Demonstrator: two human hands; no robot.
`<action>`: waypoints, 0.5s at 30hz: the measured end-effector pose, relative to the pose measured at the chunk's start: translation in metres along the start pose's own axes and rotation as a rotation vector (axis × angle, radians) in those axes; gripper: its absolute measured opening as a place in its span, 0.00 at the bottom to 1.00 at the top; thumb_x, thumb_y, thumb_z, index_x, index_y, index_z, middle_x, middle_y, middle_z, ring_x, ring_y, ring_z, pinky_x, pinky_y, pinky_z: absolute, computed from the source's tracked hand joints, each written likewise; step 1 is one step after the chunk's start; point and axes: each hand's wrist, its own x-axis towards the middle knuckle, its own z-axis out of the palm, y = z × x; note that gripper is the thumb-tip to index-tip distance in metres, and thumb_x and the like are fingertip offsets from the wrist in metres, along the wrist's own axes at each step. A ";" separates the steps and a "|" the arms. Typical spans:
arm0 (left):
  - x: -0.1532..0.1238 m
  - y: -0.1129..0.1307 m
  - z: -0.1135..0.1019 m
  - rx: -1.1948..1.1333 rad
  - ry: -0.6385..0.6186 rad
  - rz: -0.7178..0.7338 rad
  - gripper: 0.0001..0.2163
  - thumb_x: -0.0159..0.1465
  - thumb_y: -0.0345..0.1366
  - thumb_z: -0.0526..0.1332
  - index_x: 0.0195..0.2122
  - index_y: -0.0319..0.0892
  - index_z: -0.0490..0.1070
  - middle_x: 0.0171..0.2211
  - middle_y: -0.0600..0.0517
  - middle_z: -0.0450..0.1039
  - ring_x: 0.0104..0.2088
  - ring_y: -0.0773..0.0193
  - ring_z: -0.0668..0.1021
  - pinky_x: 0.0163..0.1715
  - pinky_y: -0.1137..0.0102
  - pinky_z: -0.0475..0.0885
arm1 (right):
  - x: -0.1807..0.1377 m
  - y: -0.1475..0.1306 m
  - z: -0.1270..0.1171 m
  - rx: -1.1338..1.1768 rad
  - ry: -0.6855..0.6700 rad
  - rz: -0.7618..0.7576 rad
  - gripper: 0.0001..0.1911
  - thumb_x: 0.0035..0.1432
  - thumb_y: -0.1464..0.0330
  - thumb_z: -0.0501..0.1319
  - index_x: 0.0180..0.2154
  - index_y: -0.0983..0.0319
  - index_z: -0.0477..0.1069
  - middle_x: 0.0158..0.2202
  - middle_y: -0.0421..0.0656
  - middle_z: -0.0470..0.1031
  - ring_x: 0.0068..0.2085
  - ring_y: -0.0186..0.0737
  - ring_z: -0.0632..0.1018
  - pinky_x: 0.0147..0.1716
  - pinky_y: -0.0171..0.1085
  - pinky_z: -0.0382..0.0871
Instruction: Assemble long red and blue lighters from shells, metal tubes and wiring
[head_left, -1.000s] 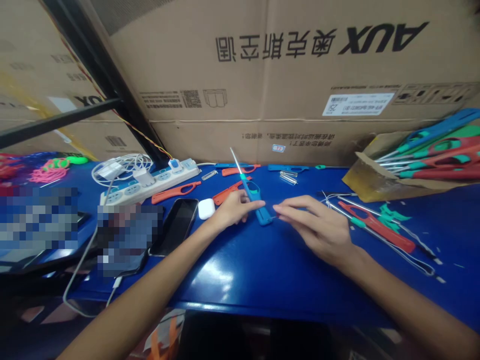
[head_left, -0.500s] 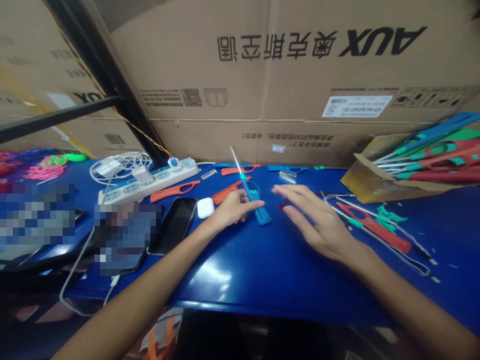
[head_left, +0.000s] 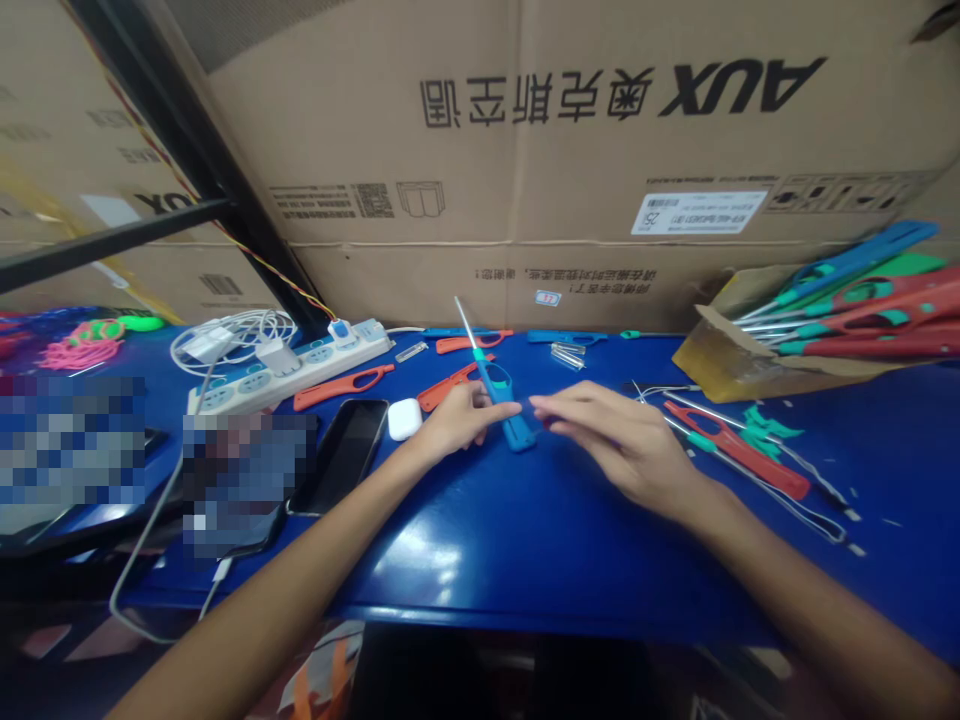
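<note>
A blue long-necked lighter (head_left: 517,432) with a green collar and thin metal tube is in my left hand (head_left: 454,416). Thumb and fingers close round its handle, and its tube points up and away to the left. Just right of the handle, my right hand (head_left: 622,432) is closed, its fingertips drawn together in a pinch. Whatever those fingertips hold, if anything, is too small to make out. Behind my left hand lies an orange lighter shell (head_left: 439,392), partly hidden by it.
On the blue table stand a power strip (head_left: 300,366), a black phone (head_left: 341,455) and a white earbud case (head_left: 405,420). At right, an open carton (head_left: 701,350) holds several lighters. Nearby lie a red lighter shell (head_left: 750,455), metal tubes and green pieces (head_left: 769,430).
My right hand's fingers have come together from spread apart and moved left, nearer the lighter. My left hand keeps its hold. The whole view has shifted slightly.
</note>
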 end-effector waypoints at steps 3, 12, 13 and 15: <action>0.000 0.001 0.000 0.013 0.002 -0.007 0.16 0.62 0.49 0.67 0.37 0.39 0.72 0.15 0.60 0.64 0.12 0.72 0.65 0.08 0.79 0.57 | 0.000 0.000 0.004 -0.098 0.112 -0.024 0.24 0.67 0.73 0.61 0.62 0.54 0.69 0.44 0.44 0.76 0.44 0.38 0.78 0.46 0.39 0.76; -0.001 0.001 0.004 0.006 0.018 -0.010 0.15 0.60 0.46 0.69 0.37 0.38 0.72 0.18 0.60 0.65 0.14 0.72 0.67 0.10 0.78 0.59 | -0.001 0.012 0.003 -0.056 0.147 0.019 0.24 0.68 0.73 0.59 0.63 0.52 0.68 0.43 0.42 0.78 0.41 0.36 0.79 0.44 0.39 0.77; -0.001 0.001 0.004 0.002 0.022 -0.012 0.15 0.60 0.46 0.69 0.36 0.38 0.71 0.19 0.60 0.65 0.15 0.73 0.68 0.11 0.78 0.60 | -0.002 0.013 0.002 -0.079 0.171 0.011 0.22 0.67 0.72 0.61 0.60 0.52 0.70 0.41 0.42 0.77 0.40 0.36 0.79 0.42 0.39 0.77; -0.001 0.001 0.005 -0.004 0.026 -0.010 0.16 0.59 0.46 0.70 0.35 0.38 0.71 0.19 0.60 0.65 0.15 0.73 0.68 0.12 0.78 0.61 | -0.002 0.012 0.002 -0.077 0.152 0.010 0.22 0.68 0.72 0.59 0.61 0.53 0.69 0.47 0.44 0.78 0.44 0.38 0.79 0.44 0.40 0.77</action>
